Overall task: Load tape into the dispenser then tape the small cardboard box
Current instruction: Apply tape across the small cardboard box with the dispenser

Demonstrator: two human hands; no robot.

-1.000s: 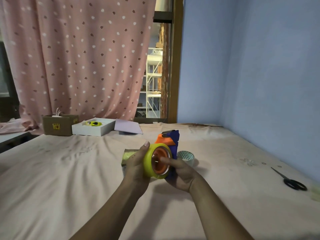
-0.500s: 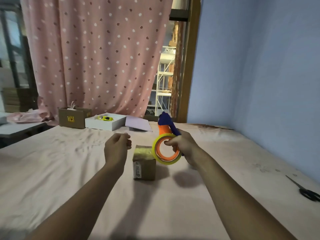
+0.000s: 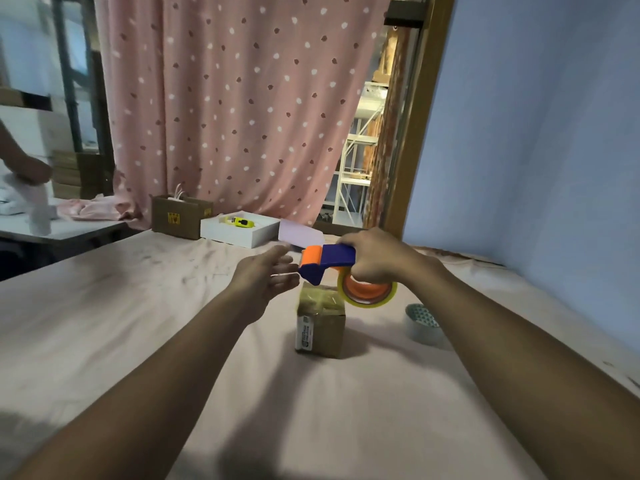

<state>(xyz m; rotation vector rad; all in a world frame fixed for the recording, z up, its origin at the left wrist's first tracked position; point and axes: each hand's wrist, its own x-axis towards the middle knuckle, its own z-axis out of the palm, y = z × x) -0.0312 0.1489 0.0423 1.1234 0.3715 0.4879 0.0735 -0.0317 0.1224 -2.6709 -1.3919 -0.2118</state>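
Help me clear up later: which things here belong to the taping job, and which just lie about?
Job: tape dispenser in right hand; yellow tape roll; small cardboard box; left hand.
Lying about: spare tape roll; brown box; white box.

— How does the person's right hand [image 3: 375, 258] sit?

— It is raised, knuckles up, fingers curled shut around the blue and orange plastic tape dispenser [image 3: 327, 261], forearm reaching in from the lower right.

— And the left hand [image 3: 266, 275]?

— It holds nothing. Its fingers are loosely spread and point toward the dispenser's front end, just beside it; contact cannot be told.
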